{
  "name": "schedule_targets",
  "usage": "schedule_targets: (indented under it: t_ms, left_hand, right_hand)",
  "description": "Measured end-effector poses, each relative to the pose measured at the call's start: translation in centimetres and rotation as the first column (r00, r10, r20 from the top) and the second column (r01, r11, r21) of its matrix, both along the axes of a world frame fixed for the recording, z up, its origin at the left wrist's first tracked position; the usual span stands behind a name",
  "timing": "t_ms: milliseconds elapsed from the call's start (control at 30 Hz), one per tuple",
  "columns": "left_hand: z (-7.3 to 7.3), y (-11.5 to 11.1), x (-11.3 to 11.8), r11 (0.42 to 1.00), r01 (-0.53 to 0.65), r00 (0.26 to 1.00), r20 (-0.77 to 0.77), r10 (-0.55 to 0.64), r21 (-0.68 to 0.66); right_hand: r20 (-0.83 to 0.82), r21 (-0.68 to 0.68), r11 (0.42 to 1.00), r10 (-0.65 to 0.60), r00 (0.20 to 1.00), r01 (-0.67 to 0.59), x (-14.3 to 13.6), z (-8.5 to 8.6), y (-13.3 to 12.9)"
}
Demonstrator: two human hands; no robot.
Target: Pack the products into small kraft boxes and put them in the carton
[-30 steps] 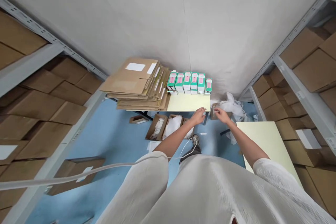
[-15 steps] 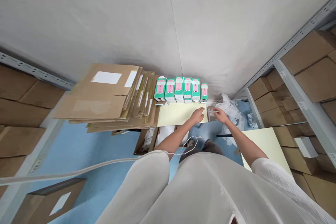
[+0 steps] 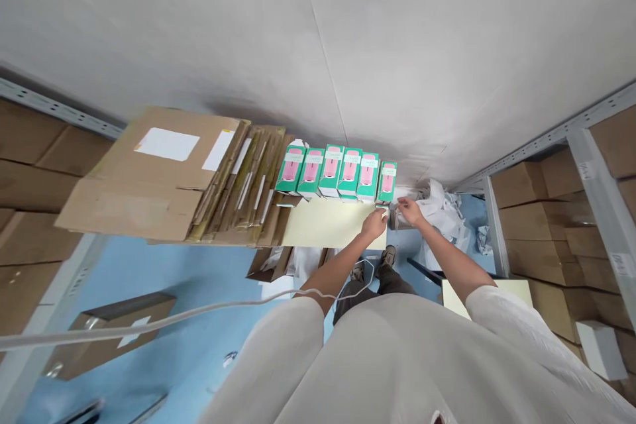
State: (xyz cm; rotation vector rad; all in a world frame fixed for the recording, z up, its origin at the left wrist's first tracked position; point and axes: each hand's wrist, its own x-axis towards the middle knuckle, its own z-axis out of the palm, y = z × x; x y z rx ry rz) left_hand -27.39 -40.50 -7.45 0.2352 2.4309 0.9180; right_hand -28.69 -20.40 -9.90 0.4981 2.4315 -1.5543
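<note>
Several green and white boxes with pink pictures (image 3: 330, 171) stand in a row along the back of a pale yellow board (image 3: 328, 222), by the wall. My left hand (image 3: 375, 222) is at the board's right end, just in front of the rightmost box (image 3: 387, 181). Its fingers are bent together, and anything between them is too small to make out. Past the board's right edge, my right hand (image 3: 409, 210) hovers near that same box, over crumpled white wrapping (image 3: 444, 215). Its fingers are curled, their tips small and unclear.
Flattened cardboard boxes (image 3: 144, 175) are piled on the left. A white cable (image 3: 199, 313) crosses in front of my left arm. Open cartons (image 3: 268, 264) sit below the board. Shelves of brown cartons (image 3: 531, 238) rise on both sides. Another pale board (image 3: 514, 291) lies at the right.
The view has shifted, showing more floor. My left hand has closed its fingers more and sits close to the rightmost box. My right hand has come nearer to that box.
</note>
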Motion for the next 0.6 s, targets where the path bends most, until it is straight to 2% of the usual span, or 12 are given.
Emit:
schedule_targets:
  t_ms: [100,233,600]
  left_hand:
    - [-0.7,0.3,-0.6,0.999,-0.025,0.998,-0.050,0.027,0.044]
    - [-1.2,0.3,-1.0,0.997,-0.027,0.996,-0.087,0.034,0.075]
    - [-1.5,-0.4,-0.5,0.991,-0.002,0.991,-0.135,0.020,0.136]
  right_hand:
    - [0.002,0.028,0.999,0.029,1.000,-0.029,-2.2,-1.0,-0.1]
    - [-0.001,0.073,0.992,0.100,0.995,-0.100,-3.8,-1.4,-0.7]
    - [0.000,0.116,0.985,0.127,0.992,-0.126,-5.4,-1.9,-1.9]
